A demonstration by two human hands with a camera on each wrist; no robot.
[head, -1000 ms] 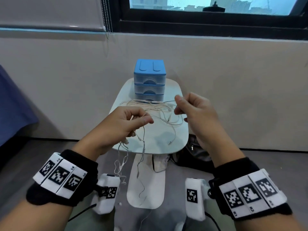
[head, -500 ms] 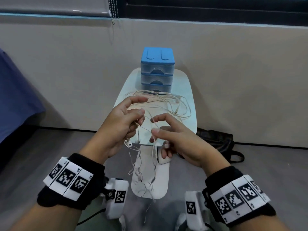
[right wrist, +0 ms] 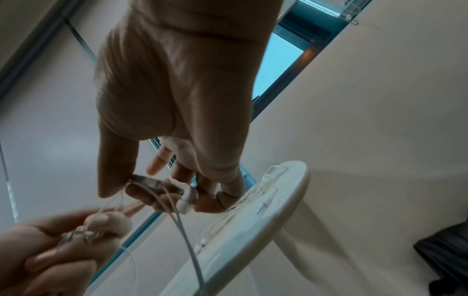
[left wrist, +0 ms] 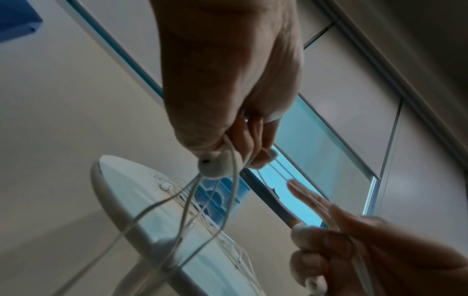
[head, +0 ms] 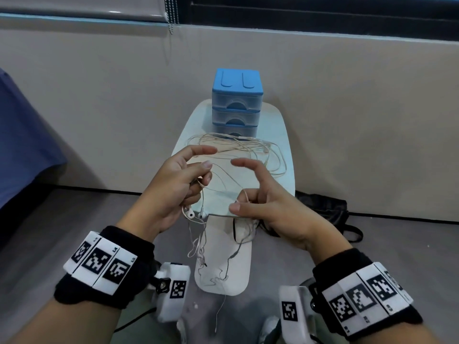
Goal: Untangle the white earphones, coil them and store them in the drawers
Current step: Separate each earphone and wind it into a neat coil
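The white earphones [head: 238, 147] lie as a loose tangle of thin cable on the small white table [head: 282, 155], in front of the blue drawer unit [head: 237, 100]. Strands run from the tangle to both hands at the table's near edge. My left hand [head: 201, 175] grips cable in its curled lower fingers, index finger and thumb stretched out; an earbud [head: 190, 214] dangles under it, close up as earbud [left wrist: 212, 165]. My right hand [head: 242, 194] pinches a strand beside the left hand, index finger raised. In the right wrist view its fingers hold another earbud [right wrist: 187, 201].
All three drawers of the unit look closed. More cable hangs from the table edge down to its white base [head: 223, 264]. A black bag [head: 323, 209] lies on the grey floor against the wall to the right. A blue cloth [head: 22, 135] is at left.
My right hand has come down from the upper right to the table's near edge, next to the left hand, and now pinches a strand there. The left hand's index finger has stretched out.
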